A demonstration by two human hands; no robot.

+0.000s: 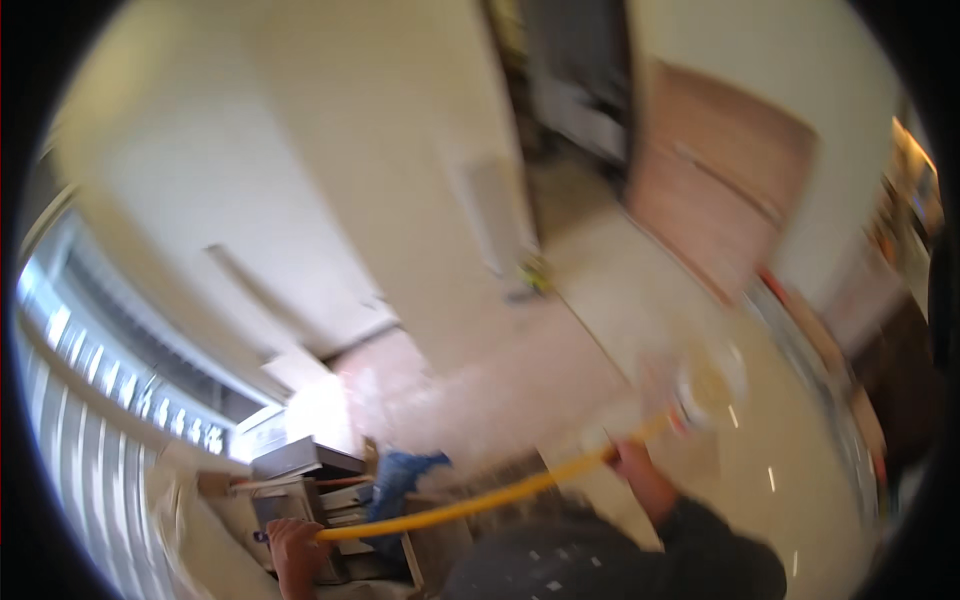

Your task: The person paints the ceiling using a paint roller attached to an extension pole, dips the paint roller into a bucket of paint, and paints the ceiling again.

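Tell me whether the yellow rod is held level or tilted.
Tilted: the yellow rod rises from the left hand to the right hand.

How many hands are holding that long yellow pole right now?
2. The left hand grips the yellow pole near its lower-left end, at the bottom edge of the view. The right hand grips it further up, right of centre. The picture is blurred, so the fingers are unclear.

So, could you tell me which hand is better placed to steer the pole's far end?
Probably the right hand: it grips the yellow pole nearer its blurred far end. The left hand holds the near end.
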